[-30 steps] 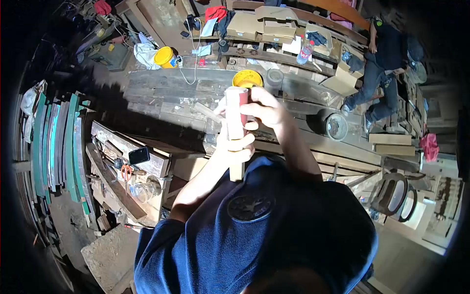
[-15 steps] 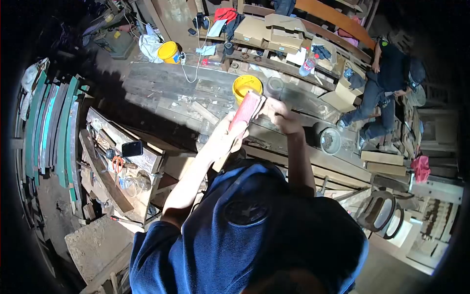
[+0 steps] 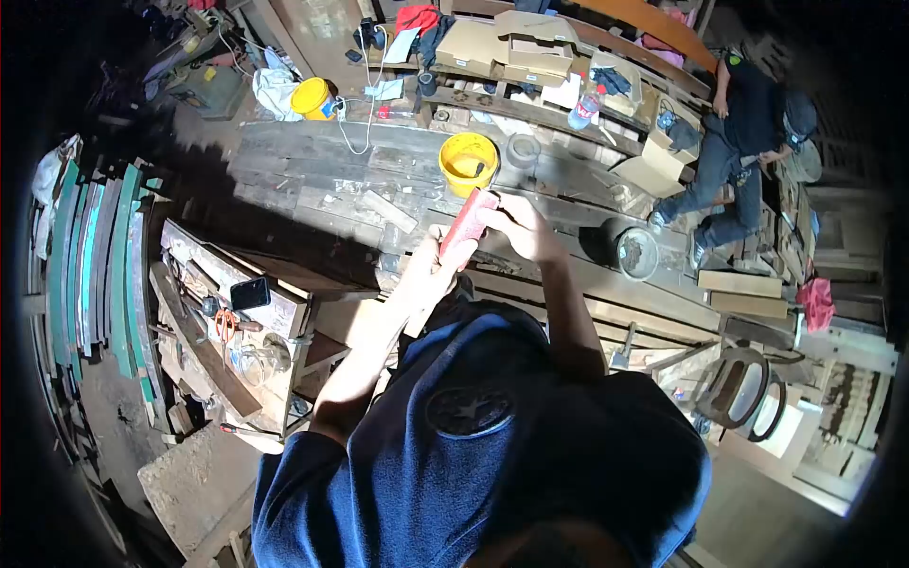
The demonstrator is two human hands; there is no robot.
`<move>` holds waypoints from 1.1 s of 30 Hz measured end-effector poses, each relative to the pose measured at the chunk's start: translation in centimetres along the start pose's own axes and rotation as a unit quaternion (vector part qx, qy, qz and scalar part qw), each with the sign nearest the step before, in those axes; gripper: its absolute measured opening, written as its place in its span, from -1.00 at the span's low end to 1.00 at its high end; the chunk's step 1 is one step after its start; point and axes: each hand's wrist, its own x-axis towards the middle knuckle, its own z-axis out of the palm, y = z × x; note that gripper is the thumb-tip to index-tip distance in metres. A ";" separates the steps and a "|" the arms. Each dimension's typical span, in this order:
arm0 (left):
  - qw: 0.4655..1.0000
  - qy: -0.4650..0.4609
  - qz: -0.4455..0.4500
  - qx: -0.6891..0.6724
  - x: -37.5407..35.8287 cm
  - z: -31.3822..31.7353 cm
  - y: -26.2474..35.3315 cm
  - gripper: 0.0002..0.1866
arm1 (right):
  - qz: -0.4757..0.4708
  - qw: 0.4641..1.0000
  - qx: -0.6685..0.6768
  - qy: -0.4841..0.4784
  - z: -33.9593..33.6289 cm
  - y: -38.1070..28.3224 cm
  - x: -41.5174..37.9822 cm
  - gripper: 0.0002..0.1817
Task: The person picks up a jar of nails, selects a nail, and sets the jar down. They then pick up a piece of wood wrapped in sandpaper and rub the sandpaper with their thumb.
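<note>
My left hand [image 3: 437, 268] is closed around the lower part of a small oblong red block [image 3: 467, 225], held at a slant in front of my chest. What the block is made of, I cannot make out. At its upper end, the fingers of my right hand [image 3: 526, 230] press on the block's side, thumb and fingers bent around the edge. Just beyond the block, a yellow bucket [image 3: 468, 163] with something dark inside stands on the plank floor.
To my left, a bench [image 3: 284, 327] bears a phone [image 3: 251, 293], orange-handled scissors [image 3: 225, 324] and a glass jar [image 3: 275, 357]. A grey bucket [image 3: 636, 254] stands right. Cardboard boxes [image 3: 471, 47] lie at the back; a seated person [image 3: 748, 142] is far right.
My right hand has come in from just beside the block's upper end to grip it. The block has turned slightly, showing a narrower face. The view has shifted a little.
</note>
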 end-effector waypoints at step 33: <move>0.932 -0.238 -0.100 -0.253 -0.5 -0.8 1.7 -0.50 | -0.131 0.987 -0.005 -0.097 -4.6 -4.4 -0.4 -0.39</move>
